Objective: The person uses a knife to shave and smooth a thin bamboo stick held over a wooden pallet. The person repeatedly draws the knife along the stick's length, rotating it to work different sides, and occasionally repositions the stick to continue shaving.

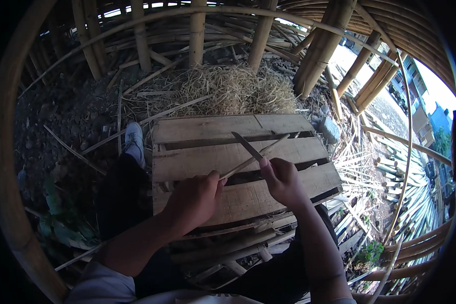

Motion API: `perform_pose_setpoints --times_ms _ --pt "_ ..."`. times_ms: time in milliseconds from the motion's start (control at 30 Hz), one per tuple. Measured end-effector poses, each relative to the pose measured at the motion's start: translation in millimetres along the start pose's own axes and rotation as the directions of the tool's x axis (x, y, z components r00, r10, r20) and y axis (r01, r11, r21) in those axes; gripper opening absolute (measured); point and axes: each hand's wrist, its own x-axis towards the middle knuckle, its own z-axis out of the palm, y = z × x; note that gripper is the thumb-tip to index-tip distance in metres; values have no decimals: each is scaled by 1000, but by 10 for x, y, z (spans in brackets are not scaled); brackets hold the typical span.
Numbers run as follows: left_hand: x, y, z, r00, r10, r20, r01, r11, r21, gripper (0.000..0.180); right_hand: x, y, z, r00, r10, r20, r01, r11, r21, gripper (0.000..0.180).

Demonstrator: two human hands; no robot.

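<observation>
My left hand (200,195) is closed round one end of a thin bamboo strip (244,164), which slants up to the right above a slatted wooden table (187,159). In my right hand (282,181) is a knife (247,146), its blade pointing up and to the left. The blade crosses the strip near the middle of the picture; whether the edge bites into it I cannot tell. My fingers hide the knife's handle and the strip's near end.
A heap of dry shavings (233,88) lies behind the table. Bamboo posts (197,35) stand beyond it. To the right are many cut bamboo poles (410,187) and a grey block (330,130). My shoe (134,139) rests on the dark ground at left.
</observation>
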Motion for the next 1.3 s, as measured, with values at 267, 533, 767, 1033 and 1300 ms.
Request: perform_pose_setpoints --times_ms 267,533,767,1033,1300 --pt "-54 7 26 996 40 -82 -40 999 0 24 110 -232 228 920 391 0 -359 844 398 49" --pt "-154 19 -221 992 -102 73 97 993 74 31 369 -54 -91 883 419 -214 -261 814 519 45" --pt "-106 -11 -113 991 -114 66 114 993 15 32 609 272 -259 854 181 -488 -203 979 8 54" --pt "-22 -180 140 996 0 85 -11 992 126 28 -32 -196 223 982 -181 49 187 922 -340 30" --pt "-1 -78 71 977 -93 190 50 974 221 24 -222 -212 485 965 -245 95 261 842 -472 27"
